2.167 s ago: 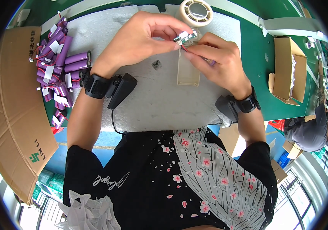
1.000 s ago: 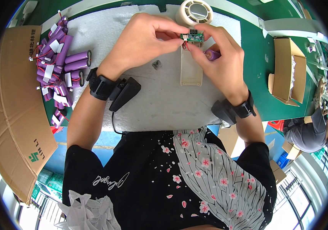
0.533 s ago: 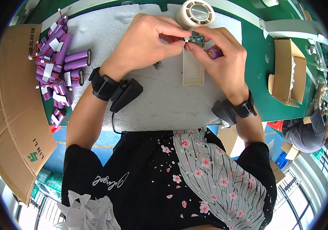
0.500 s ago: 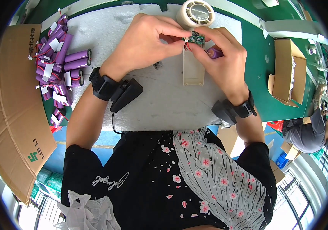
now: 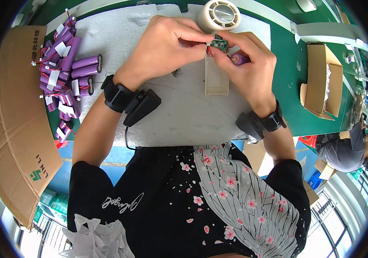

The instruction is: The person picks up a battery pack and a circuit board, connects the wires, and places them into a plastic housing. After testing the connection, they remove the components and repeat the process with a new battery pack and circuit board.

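Observation:
My left hand (image 5: 167,49) is closed in a pinch at the left edge of a small green circuit board (image 5: 221,44), where red wires (image 5: 210,51) meet it. A white plug there is mostly hidden by the fingertips. My right hand (image 5: 253,71) steadies the board between thumb and forefinger, and a purple battery (image 5: 240,59) is tucked in its curled fingers. Below the board lies an open cream handle shell (image 5: 216,81), joined at its far end to a round fan head (image 5: 219,16) with a slotted rim.
Many purple battery packs (image 5: 65,71) with wires and white tabs are heaped at the left of the grey foam mat (image 5: 179,116). A large cardboard sheet (image 5: 16,124) stands beside them. An open carton (image 5: 321,81) sits at right; another person (image 5: 343,150) is beyond it.
My left fingertips have closed in slightly on the board's edge, covering the white plug that showed before. Both hands otherwise stay in place.

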A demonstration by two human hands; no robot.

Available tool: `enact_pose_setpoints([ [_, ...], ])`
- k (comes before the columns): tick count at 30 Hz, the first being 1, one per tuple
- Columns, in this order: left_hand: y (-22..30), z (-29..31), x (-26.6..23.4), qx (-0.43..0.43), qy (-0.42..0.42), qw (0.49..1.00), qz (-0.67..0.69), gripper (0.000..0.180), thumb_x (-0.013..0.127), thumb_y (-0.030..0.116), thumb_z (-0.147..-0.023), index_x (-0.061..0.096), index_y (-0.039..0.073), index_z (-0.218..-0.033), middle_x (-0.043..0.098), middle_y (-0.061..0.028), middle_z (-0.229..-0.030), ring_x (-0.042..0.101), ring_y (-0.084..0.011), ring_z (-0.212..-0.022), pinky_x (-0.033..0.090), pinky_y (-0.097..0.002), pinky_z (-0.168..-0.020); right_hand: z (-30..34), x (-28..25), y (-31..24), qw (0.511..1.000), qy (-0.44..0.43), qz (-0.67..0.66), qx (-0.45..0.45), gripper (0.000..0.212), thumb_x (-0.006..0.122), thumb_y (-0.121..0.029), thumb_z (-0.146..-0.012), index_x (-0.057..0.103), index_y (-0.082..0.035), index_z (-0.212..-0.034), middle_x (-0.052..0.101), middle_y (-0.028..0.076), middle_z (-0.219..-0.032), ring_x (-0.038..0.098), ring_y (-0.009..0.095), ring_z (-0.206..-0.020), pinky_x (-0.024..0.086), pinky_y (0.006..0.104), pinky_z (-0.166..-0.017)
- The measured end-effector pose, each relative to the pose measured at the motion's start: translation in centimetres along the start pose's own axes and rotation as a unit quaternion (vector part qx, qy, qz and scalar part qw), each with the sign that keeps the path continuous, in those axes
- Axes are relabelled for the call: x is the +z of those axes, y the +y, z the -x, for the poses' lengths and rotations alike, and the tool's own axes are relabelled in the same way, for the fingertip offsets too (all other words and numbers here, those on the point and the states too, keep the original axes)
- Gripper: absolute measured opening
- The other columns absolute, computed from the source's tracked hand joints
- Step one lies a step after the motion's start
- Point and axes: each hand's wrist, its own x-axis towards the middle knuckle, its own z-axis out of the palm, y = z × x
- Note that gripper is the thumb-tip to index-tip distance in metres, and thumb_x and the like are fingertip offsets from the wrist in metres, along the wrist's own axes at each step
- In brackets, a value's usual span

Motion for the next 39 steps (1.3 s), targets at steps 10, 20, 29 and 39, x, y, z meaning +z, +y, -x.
enact_pose_setpoints([
  [10, -0.1, -0.1, 0.5, -0.021, 0.015, 0.999, 0.033, 0.024, 0.070, 0.006, -0.076, 0.071, 0.003, -0.100, 0.068, -0.0069, -0.084, 0.062, -0.0132, -0.068, 0.049, -0.0244, -0.061, 0.0, -0.1, 0.0, 0.999, -0.007, -0.013, 0.034, 0.029, 0.080, -0.008, -0.073, 0.071, -0.006, -0.101, 0.064, 0.000, -0.080, 0.046, 0.002, -0.056, 0.039, 0.0167, -0.049],
  [20, 1.0, 0.2, 1.7, -0.052, 0.007, 0.998, -0.031, 0.033, 0.069, 0.007, -0.080, 0.056, 0.007, -0.110, 0.064, -0.0044, -0.095, 0.062, -0.0163, -0.078, 0.050, -0.0292, -0.068, 0.0, -0.4, -0.4, 0.998, -0.009, -0.003, 0.065, 0.023, 0.075, -0.010, -0.080, 0.068, -0.005, -0.101, 0.066, 0.001, -0.080, 0.044, 0.003, -0.056, 0.037, 0.0177, -0.049],
  [29, 0.8, 0.2, 1.4, -0.055, -0.026, 0.997, 0.047, 0.029, 0.067, 0.006, -0.081, 0.056, 0.008, -0.108, 0.062, -0.0004, -0.099, 0.059, -0.0108, -0.080, 0.044, -0.0259, -0.069, -0.2, -1.2, -0.5, 0.993, -0.063, 0.017, 0.103, 0.019, 0.074, -0.009, -0.080, 0.067, -0.004, -0.097, 0.065, 0.001, -0.076, 0.042, 0.003, -0.055, 0.037, 0.0187, -0.049],
  [39, 0.7, 0.2, 1.5, -0.073, -0.032, 0.995, 0.066, 0.027, 0.066, 0.003, -0.080, 0.056, 0.008, -0.105, 0.058, 0.0018, -0.092, 0.056, -0.0084, -0.077, 0.042, -0.0248, -0.068, -0.2, -1.5, 0.1, 0.996, -0.081, 0.029, 0.019, 0.019, 0.075, -0.007, -0.077, 0.069, -0.005, -0.096, 0.065, 0.002, -0.083, 0.048, 0.007, -0.054, 0.041, 0.0211, -0.050],
])
